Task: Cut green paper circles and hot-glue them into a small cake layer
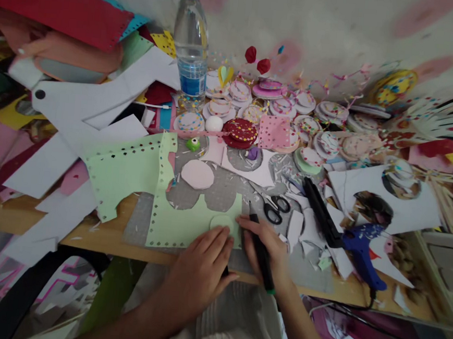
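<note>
My left hand presses its fingertips, held together, on a small round pale green piece lying on a light green sheet. A small dark thing, whose kind I cannot make out, shows between its thumb and fingers. In my right hand is a black marker with a green end, slanting over the sheet's right edge; its tip is close to the round piece. The sheet has cut-out curves along its top and punched holes down its left side. Black-handled scissors lie beyond my right hand.
A blue glue gun and a black bar-shaped tool lie to the right among paper scraps. A water bottle stands behind. Decorated discs crowd the back; white sheets pile up left. A pale round lies above the green sheet.
</note>
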`<state>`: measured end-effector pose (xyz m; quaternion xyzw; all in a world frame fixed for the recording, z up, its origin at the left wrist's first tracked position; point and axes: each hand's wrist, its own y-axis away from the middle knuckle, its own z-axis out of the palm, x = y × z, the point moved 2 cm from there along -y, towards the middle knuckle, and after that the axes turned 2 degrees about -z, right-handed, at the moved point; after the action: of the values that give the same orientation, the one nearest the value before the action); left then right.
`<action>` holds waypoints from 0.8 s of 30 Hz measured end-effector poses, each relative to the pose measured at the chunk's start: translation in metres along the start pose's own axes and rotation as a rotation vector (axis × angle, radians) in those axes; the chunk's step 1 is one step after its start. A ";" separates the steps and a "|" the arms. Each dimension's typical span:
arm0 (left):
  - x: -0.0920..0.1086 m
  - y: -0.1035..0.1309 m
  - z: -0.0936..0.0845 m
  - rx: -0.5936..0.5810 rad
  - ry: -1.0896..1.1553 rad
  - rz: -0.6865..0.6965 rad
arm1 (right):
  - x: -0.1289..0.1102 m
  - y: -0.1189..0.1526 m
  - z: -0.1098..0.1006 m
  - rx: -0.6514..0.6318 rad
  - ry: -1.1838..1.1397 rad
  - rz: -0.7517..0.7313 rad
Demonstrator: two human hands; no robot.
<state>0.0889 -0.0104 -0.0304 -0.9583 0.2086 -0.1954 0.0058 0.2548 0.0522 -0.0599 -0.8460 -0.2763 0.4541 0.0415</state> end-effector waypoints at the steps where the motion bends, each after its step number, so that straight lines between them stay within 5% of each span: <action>1: 0.000 0.000 0.002 -0.016 -0.018 -0.011 | 0.001 0.000 0.001 -0.015 0.028 -0.018; 9: 0.009 0.000 0.006 -0.020 -0.170 -0.047 | 0.000 -0.002 0.004 -0.019 0.051 0.014; 17: 0.030 -0.011 0.013 -0.018 -0.356 -0.064 | 0.000 -0.032 -0.025 0.065 -0.349 0.278; 21: 0.040 -0.017 0.016 -0.003 -0.401 -0.087 | -0.002 -0.068 -0.028 -0.052 -0.422 0.350; 24: 0.043 -0.018 0.019 -0.008 -0.401 -0.098 | -0.011 -0.095 -0.009 -0.270 -0.488 0.369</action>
<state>0.1394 -0.0124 -0.0297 -0.9870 0.1570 0.0000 0.0336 0.2162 0.1284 -0.0158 -0.7459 -0.1777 0.6026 -0.2213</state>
